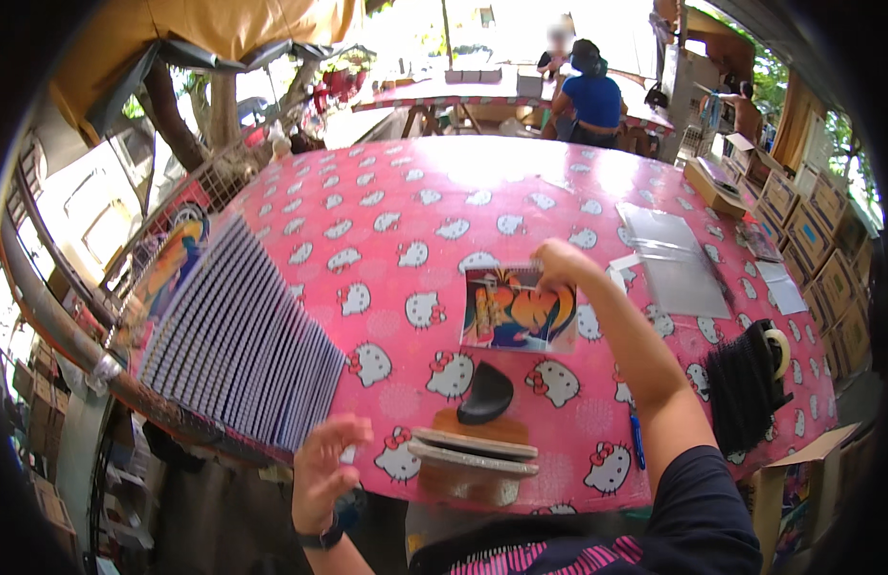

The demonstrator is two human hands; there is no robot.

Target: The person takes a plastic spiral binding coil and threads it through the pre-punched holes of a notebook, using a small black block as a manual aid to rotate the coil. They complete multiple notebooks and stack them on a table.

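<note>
A spiral notebook (506,311) with a colourful cartoon cover lies flat on the pink table. My right hand (562,264) reaches across to its upper right corner, fingers bent down and closed on the edge. Near the front edge of the table my left hand (327,470) is raised, thumb and fingers apart and slightly blurred. A small white patch shows between them; whether it is a loose piece cannot be made out. Beside that hand leans a long row of spiral-bound notebooks (243,345). A wooden block with pale strips (473,452) sits before me, a dark half-round piece (486,393) at its far side.
On the right lie clear plastic sheets (676,259), a blue pen (637,441), a black bristly bundle (741,388) and a tape roll (777,353). Stacked cartons (808,240) line the right side. A person in blue (592,101) sits at a far table (415,96), others nearby.
</note>
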